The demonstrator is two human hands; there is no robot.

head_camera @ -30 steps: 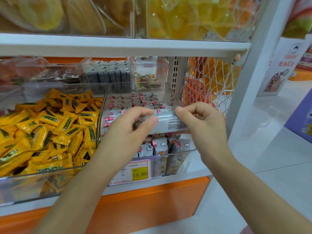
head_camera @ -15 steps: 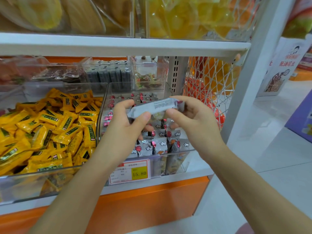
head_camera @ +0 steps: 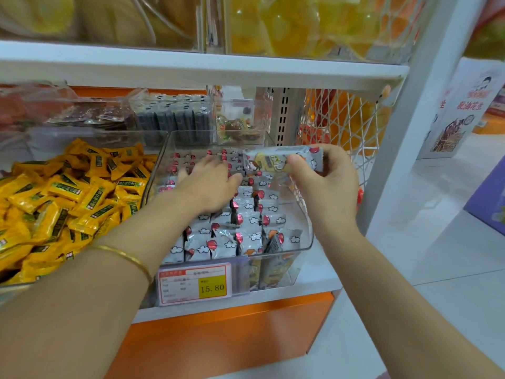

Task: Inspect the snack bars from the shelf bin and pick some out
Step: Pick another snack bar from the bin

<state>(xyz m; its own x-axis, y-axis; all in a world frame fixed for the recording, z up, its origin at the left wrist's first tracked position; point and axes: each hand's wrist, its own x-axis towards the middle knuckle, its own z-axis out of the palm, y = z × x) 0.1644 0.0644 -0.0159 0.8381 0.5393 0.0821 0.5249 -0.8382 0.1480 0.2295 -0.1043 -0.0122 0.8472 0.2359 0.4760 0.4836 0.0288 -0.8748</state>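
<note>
Holding one snack bar point(head_camera: 276, 161) up over the back right corner of the clear bin point(head_camera: 306, 243), the right hand point(head_camera: 325, 187) pinches the bar's right end, thumb on the front face and fingers curled behind the wrapper. The bar lies about level, printed face to the camera, left end free. The right forearm comes in from the lower right, outside the bin's right wall, wrist bent up.

The left hand point(head_camera: 210, 184) is palm down inside the bin, fingers straight and slightly spread over the rear rows of packed bars point(head_camera: 246, 231), gripping nothing visible. Its fingertips are blurred, so I can't tell if they touch the wrappers or hover just above. The left forearm crosses the bin's front left corner, with a thin gold bracelet point(head_camera: 123, 255) on it.

The packed bars stand on end in rows in the bin, grey wrappers with red and white marks, print too small to read. The left hand and arm hide the bin's left rows.

A price tag point(head_camera: 195, 283) on the bin's front wall reads 15.80; the rest is illegible. Yellow packets point(head_camera: 68, 192) are heaped just left of the bin, cut off at the frame edge. Small boxes behind the bin are hard to make out. A white net point(head_camera: 341, 121) hangs right of the bin, with blurred orange shapes behind it. The white shelf point(head_camera: 191, 69) above the bin carries cropped, unfocused goods.
</note>
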